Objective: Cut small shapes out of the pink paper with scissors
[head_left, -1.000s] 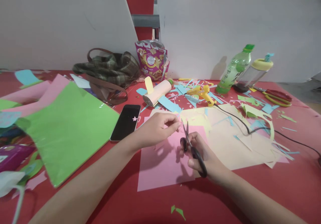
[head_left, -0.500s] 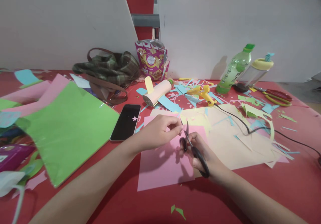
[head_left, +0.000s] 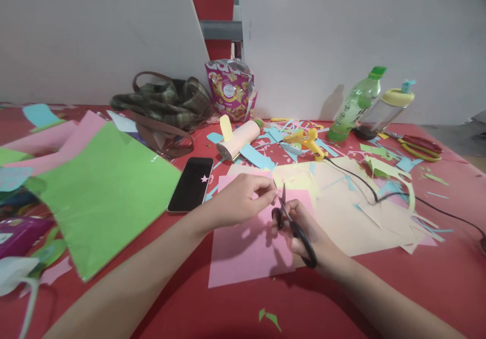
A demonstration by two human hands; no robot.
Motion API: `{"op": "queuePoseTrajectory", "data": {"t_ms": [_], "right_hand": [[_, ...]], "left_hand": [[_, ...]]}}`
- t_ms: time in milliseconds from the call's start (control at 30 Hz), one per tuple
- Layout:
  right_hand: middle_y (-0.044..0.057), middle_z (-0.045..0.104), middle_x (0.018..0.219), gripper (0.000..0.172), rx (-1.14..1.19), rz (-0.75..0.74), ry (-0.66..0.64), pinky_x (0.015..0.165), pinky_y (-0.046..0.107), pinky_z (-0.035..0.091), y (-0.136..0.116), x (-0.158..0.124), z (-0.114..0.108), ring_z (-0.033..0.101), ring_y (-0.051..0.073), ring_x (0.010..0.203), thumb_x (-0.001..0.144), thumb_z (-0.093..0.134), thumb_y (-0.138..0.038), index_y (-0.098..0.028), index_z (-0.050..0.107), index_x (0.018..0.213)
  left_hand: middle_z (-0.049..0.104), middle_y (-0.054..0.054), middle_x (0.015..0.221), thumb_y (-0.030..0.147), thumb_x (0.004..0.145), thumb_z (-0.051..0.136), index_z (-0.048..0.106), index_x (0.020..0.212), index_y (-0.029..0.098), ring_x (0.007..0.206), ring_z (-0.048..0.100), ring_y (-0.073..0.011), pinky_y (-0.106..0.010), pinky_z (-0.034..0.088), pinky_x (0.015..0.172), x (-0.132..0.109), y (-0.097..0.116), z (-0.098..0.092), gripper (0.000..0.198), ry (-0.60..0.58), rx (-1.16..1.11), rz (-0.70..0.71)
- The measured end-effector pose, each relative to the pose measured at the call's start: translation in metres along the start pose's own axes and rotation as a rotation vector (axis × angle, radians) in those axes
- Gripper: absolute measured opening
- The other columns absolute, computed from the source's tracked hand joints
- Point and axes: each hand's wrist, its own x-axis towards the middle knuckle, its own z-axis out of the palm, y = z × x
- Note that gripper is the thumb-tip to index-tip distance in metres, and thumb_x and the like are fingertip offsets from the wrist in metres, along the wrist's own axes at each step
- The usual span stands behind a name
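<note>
Head camera: the red tabletop (head_left: 212, 313) carries a pink paper sheet (head_left: 243, 263), above which the cutting is under way. Behind stand a purple snack pouch (head_left: 229, 90), its white top lettering distorted by folds, and a green drink bottle (head_left: 353, 109) with dark label characters too blurred to read. The left hand (head_left: 246, 200) has shifted right since a second ago, bringing its fingertips up to the blades, which seems to put the work within cutting reach. Its thumb and forefinger are pinched together; whatever they grip is too small to tell. The right hand (head_left: 313, 232) is curled round the black-handled scissors (head_left: 298, 231), their blades parted. A pink star (head_left: 204, 178) lies on the smartphone (head_left: 191, 184).
</note>
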Motion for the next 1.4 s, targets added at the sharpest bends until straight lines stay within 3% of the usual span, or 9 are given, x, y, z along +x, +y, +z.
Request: {"op": "queuePoseTrajectory", "data": {"t_ms": [400, 833, 1400], "right_hand": [[0.001, 0.043, 0.083, 0.032, -0.022, -0.004, 0.013, 0.069, 0.032, 0.038, -0.0025, 0.0005, 0.0004, 0.047, 0.011, 0.065, 0.069, 0.058, -0.04, -0.024, 0.035, 0.083], [0.002, 0.042, 0.082, 0.032, 0.02, -0.067, -0.01, 0.067, 0.036, 0.04, 0.0033, 0.002, 0.0006, 0.048, 0.017, 0.074, 0.068, 0.056, -0.044, -0.023, 0.036, 0.083], [0.004, 0.043, 0.087, 0.032, -0.015, -0.051, -0.031, 0.075, 0.04, 0.038, -0.0001, 0.0004, -0.0012, 0.048, 0.019, 0.08, 0.068, 0.056, -0.044, -0.023, 0.037, 0.084]], "left_hand": [[0.047, 0.003, 0.06, 0.028, 0.08, 0.035, 0.048, 0.064, 0.015, 0.058, 0.042, -0.0088, -0.019, 0.033, 0.055, -0.0001, 0.0006, -0.0001, 0.024, 0.013, -0.009, 0.009], [0.045, 0.003, 0.059, 0.029, 0.08, 0.035, 0.049, 0.065, 0.016, 0.056, 0.04, -0.0085, -0.019, 0.031, 0.053, -0.0011, 0.001, -0.0003, 0.024, 0.002, -0.061, 0.0], [0.04, 0.004, 0.057, 0.029, 0.079, 0.036, 0.043, 0.059, 0.015, 0.055, 0.037, -0.0078, -0.019, 0.031, 0.052, -0.0005, 0.0045, 0.0, 0.025, 0.014, -0.12, 0.001]]}}
